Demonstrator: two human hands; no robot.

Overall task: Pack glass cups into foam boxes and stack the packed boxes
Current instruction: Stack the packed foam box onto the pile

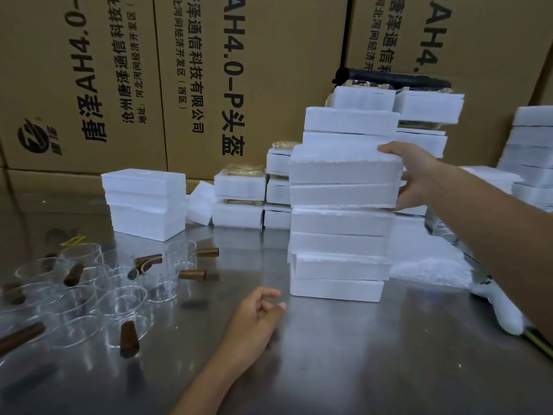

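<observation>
A right hand [416,175] grips the end of a box [344,169], thumb above and fingers beneath, seemingly to seat it square atop the stack [338,265]. The left hand [254,319] rests on the table [359,354], loosely curled and empty, near unpacked cups [119,301].

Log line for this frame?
right hand: grips top foam box on stack | left hand: idle, holds nothing | cups: unpacked on table

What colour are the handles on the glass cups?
Dark brown handles, shown best in the head view.
</observation>
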